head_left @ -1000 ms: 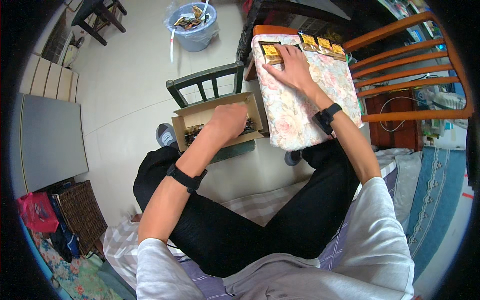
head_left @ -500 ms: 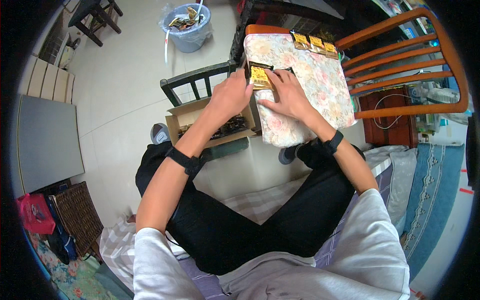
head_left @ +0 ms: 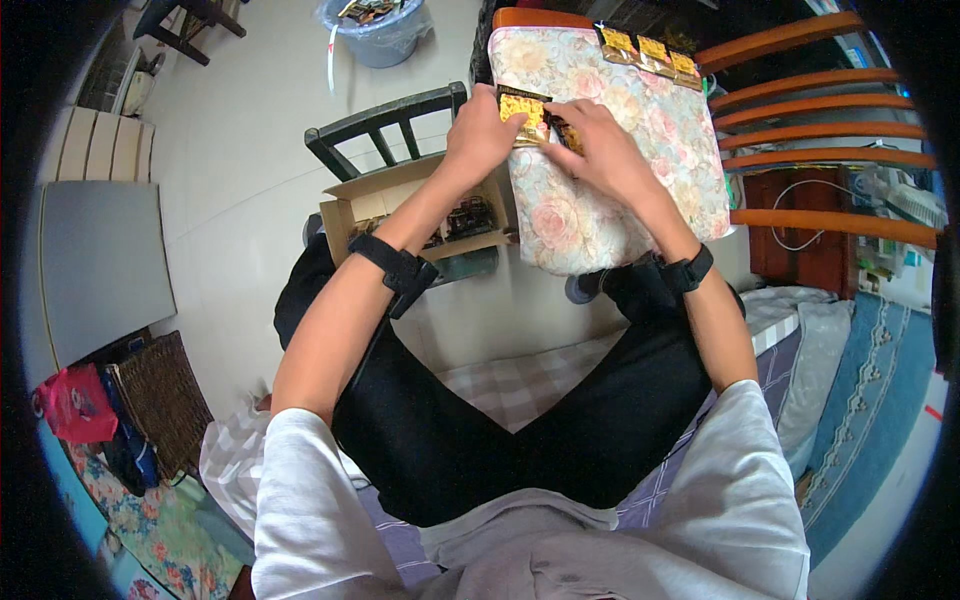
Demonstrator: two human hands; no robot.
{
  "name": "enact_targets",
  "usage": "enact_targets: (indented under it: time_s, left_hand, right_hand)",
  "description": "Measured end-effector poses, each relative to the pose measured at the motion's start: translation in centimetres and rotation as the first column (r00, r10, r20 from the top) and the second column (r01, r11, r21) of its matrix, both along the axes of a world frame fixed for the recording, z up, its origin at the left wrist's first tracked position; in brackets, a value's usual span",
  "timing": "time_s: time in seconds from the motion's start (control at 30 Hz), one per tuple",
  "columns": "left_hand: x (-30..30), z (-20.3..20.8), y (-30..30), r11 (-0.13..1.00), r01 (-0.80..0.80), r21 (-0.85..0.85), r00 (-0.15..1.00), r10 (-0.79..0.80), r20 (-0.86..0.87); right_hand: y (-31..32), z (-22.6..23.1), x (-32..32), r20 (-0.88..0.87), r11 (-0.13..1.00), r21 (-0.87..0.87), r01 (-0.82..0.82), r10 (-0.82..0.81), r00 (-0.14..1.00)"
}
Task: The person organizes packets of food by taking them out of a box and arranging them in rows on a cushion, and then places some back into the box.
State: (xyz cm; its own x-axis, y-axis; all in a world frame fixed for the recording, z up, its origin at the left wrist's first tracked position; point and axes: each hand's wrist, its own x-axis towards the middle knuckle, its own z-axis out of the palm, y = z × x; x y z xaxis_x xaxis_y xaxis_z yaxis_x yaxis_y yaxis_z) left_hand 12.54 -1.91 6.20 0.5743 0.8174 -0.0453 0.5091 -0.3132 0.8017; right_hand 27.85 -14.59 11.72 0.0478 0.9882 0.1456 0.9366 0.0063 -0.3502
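Three yellow-and-dark packets (head_left: 653,54) in a row along the far edge of the floral cushion (head_left: 620,210), running to its far-right corner. Cushion covers the seat of a wooden chair (head_left: 830,224), slatted back to the right.

Another packet, the yellow-faced one (head_left: 522,115), lies at the cushion's left edge, nearer the far-left corner than the near-left. Left hand (head_left: 478,130) on it: thumb laid across its face, fingers curled at its left side; cannot tell whether they pinch it, as the fingertips are hidden.

Right hand (head_left: 607,150): loosely spread, thumb well apart from the fingers, over a dark packet (head_left: 568,132) just right of the yellow-faced one. Dark packet partly covered by the fingers; no closed hold seen.

Open cardboard box (head_left: 385,188) left of the cushion, on a small dark green chair (head_left: 385,145); dark packets (head_left: 470,215) inside, toward its right end. Left forearm crosses above the box.

Blue bin (head_left: 383,48) on the floor beyond, plastic-lined.
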Motion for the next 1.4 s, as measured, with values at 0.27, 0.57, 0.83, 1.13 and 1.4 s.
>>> enact_targets:
  time_s: [0.27, 0.57, 0.83, 1.13, 1.4]
  left_hand:
    - [-2.4, 0.6, 0.9, 0.974, 0.151, -0.171, 0.975, -0.118, 0.187]
    - [-11.3, 3.5, 3.0, 0.925, 0.204, -0.321, 0.966, -0.244, -0.089]
    - [-16.1, -4.6, 3.2, 0.945, 0.321, -0.067, 0.920, -0.328, -0.214]
    - [-16.7, -6.6, 2.6, 0.953, 0.293, -0.076, 0.946, -0.300, -0.120]
    - [-17.9, -9.4, 1.8, 0.909, 0.409, -0.084, 0.855, -0.413, -0.313]
  right_hand:
    - [0.0, -0.7, 3.2, 0.047, 0.996, -0.079, 0.045, -0.041, 0.998]
    - [-0.5, -0.1, 3.1, 0.078, 0.983, -0.184, 0.021, -0.007, 0.997]
    - [0.1, -0.2, 3.9, 0.119, 0.970, -0.239, 0.048, -0.020, 0.993]
    - [-0.1, 0.1, 5.9, 0.048, 0.952, -0.306, -0.022, 0.038, 0.998]
    - [-0.4, 0.4, 5.9, 0.066, 0.954, -0.298, -0.019, 0.041, 0.997]
